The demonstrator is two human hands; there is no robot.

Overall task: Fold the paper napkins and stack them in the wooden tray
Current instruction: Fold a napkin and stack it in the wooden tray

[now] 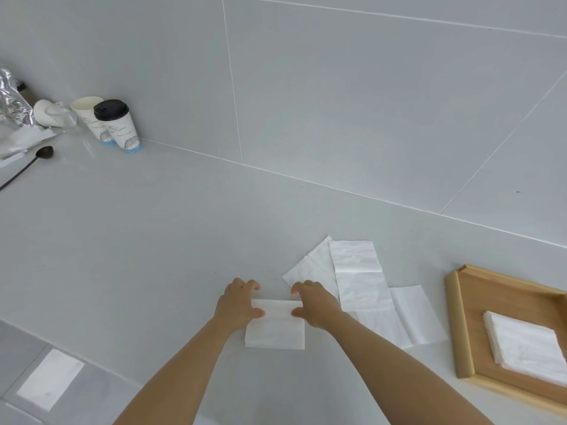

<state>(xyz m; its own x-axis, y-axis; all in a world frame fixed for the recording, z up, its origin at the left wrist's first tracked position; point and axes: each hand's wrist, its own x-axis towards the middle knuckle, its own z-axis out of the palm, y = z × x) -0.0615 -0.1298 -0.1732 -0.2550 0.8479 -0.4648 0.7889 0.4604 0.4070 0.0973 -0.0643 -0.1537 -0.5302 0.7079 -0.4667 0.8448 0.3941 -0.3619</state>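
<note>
Head view: both hands press on 1 folded napkin (275, 329) lying flat on the grey counter (138, 240). Left hand (237, 303) and right hand (316, 305) each pinch its far edge between thumb and fingers. Just right lie several unfolded napkins (359, 280), overlapping. Further right, the wooden tray (460, 326) holds a stack of folded napkins (521, 345). 2 paper cups (118, 125) and a spoon (43, 153) stand far left.

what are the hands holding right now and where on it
Both hands grip one folded napkin lying on the counter: left hand at its far left corner, right hand at its far right corner.
</note>
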